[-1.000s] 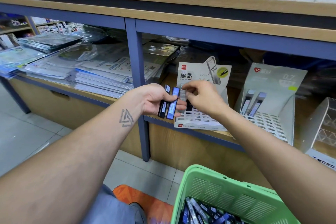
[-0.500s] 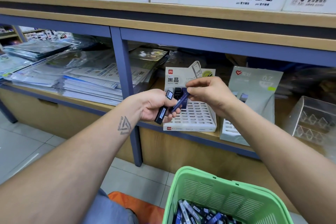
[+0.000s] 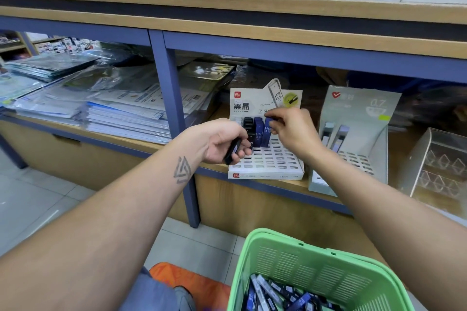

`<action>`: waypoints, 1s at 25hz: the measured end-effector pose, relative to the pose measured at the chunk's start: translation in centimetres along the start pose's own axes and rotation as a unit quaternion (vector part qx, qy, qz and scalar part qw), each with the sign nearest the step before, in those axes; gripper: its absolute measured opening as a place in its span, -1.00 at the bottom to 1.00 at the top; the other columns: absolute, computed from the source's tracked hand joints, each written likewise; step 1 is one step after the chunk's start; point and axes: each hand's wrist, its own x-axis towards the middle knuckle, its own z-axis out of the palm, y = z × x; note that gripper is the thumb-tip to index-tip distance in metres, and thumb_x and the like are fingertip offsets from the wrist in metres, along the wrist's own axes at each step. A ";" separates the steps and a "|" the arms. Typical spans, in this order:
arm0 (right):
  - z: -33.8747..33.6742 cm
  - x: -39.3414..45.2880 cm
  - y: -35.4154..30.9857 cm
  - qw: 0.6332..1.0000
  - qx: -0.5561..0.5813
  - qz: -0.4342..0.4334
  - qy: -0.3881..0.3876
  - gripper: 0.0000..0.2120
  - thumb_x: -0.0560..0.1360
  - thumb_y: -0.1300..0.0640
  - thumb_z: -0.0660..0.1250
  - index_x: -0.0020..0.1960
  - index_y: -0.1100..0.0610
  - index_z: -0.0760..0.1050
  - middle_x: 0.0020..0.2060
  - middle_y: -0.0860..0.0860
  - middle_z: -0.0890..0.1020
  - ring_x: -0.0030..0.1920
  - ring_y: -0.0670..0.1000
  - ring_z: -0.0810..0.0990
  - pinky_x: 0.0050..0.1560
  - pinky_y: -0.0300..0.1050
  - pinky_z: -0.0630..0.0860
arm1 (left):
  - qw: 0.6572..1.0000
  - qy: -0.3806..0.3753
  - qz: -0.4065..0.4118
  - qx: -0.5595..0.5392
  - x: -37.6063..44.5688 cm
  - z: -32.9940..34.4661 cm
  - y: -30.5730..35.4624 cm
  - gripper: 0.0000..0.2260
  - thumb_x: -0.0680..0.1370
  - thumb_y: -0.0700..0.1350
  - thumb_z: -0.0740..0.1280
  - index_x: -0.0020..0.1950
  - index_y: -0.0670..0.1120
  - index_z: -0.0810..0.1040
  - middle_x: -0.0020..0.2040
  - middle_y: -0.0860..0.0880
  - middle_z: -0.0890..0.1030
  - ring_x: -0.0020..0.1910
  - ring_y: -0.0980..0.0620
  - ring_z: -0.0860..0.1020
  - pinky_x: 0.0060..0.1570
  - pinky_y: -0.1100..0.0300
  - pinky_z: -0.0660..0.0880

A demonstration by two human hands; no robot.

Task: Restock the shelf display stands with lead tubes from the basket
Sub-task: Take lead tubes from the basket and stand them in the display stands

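The blue lead tube (image 3: 266, 131) that the right hand (image 3: 290, 131) was taking from the left a moment ago now stands in the white display stand (image 3: 265, 168), fingertips pinching its cap. Just left of the stand, the left hand (image 3: 225, 142) is closed around one remaining dark tube (image 3: 233, 151). Most slots are empty; the green basket (image 3: 316, 262) below the stand holds plenty more.
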 end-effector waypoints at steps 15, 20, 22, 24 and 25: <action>2.1 0.7 1.2 0.995 -0.094 -0.027 -0.026 -0.78 0.60 0.23 0.30 0.17 0.08 0.67 0.13 0.02 0.65 0.16 0.08 0.58 0.17 0.03 0.55 | 0.998 -0.003 0.008 0.067 0.2 -1.4 -0.2 -0.84 0.71 -0.17 0.15 0.14 -0.15 0.51 -0.21 -0.11 0.60 -0.33 0.03 0.53 -0.29 0.16 0.49; 0.2 -0.5 0.0 0.984 0.161 0.061 -0.037 -0.79 0.59 0.21 0.35 0.20 0.09 0.64 -0.10 0.00 0.70 -0.19 -0.09 0.64 -0.14 -0.23 0.52 | 0.998 -0.034 0.015 0.048 0.3 -0.6 -0.1 -0.80 0.69 -0.27 0.09 0.15 -0.25 0.50 -0.19 -0.13 0.58 -0.31 0.03 0.52 -0.24 0.16 0.49; -0.5 -1.3 -0.7 0.950 0.274 0.098 -0.110 -0.80 0.56 0.24 0.41 0.18 0.13 0.64 -0.20 0.04 0.73 -0.25 -0.03 0.67 -0.23 -0.18 0.58 | 0.998 -0.050 0.024 0.043 0.1 -0.2 0.0 -0.79 0.69 -0.27 0.11 0.14 -0.26 0.53 -0.17 -0.15 0.60 -0.28 0.01 0.55 -0.19 0.14 0.51; -0.8 -1.7 -0.4 0.938 0.310 0.104 -0.116 -0.83 0.53 0.34 0.43 0.09 0.17 0.66 -0.25 0.09 0.72 -0.24 0.02 0.69 -0.19 -0.17 0.62 | 0.997 -0.064 0.021 0.036 -0.1 0.1 0.0 -0.78 0.69 -0.22 0.13 0.15 -0.26 0.55 -0.13 -0.16 0.63 -0.23 -0.01 0.60 -0.15 0.10 0.56; -1.1 -1.8 -0.2 0.929 0.337 0.115 -0.098 -0.83 0.51 0.40 0.42 0.04 0.20 0.65 -0.26 0.12 0.72 -0.24 0.04 0.69 -0.17 -0.16 0.63 | 0.997 -0.071 0.013 0.028 -0.2 0.2 0.1 -0.76 0.70 -0.18 0.14 0.15 -0.25 0.56 -0.12 -0.16 0.65 -0.19 -0.02 0.62 -0.13 0.07 0.58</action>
